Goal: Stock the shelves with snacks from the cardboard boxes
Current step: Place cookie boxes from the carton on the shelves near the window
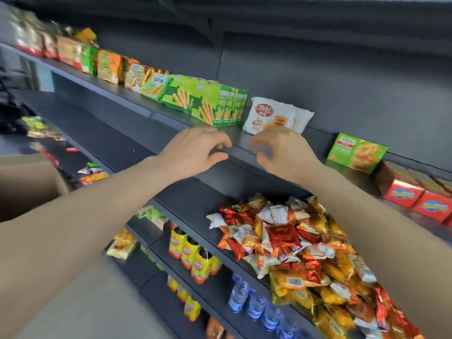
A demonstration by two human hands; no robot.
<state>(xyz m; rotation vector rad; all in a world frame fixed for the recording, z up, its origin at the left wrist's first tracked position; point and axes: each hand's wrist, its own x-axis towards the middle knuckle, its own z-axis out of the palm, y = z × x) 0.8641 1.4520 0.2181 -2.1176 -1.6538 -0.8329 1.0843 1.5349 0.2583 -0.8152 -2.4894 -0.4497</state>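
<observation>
- A dark grey metal shelf unit (342, 81) fills the frame.
- Green cardboard boxes of biscuit sticks (210, 104) are ranged at upper centre, with white plastic snack packets (271, 116) just beside them.
- Small foil-wrapped snacks (293, 245) are heaped at lower right.
- Bare shelf is left right of the packets.
- The left hand (195, 150) and the blurred right hand (281, 150) are held at the shelf edge, fingers loosely curled, nothing gripped.

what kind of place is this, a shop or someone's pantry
Most likely a small shop or convenience store: tiered dark metal shelves, a row of green breadstick boxes facing out, a heap of small foil-wrapped snacks, and clear plastic water bottles lower down.
</observation>
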